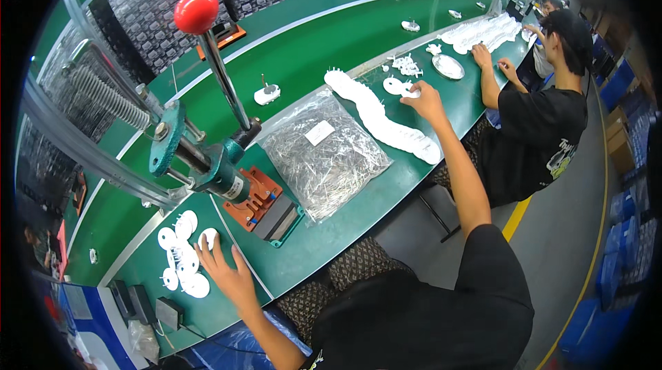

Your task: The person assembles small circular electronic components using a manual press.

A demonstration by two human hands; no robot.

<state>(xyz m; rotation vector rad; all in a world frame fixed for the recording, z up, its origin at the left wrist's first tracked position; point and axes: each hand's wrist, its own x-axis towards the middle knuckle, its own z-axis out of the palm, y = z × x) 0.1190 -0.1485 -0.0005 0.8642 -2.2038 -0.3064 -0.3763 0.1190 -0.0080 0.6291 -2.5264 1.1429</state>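
My left hand (231, 275) is at the left of the bench, fingers spread, with its fingertips at the edge of a white round plastic disc (208, 236). Beside it lies a loose pile of similar white discs (195, 285), some with thin pins sticking up. My right hand (426, 102) reaches far forward and closes on a white disc (410, 90), next to another small white disc piece (392, 86). Between my hands stands a green lever press (222, 170) with a red ball knob (196, 11) and an orange fixture (256, 199) under it.
A clear bag of metal pins (324, 153) lies right of the press. Beyond it runs a long overlapping row of white discs (379, 122). A green conveyor (310, 46) carries white parts along the far side. A co-worker (545, 101) sits to the right. A dark box (169, 313) sits front left.
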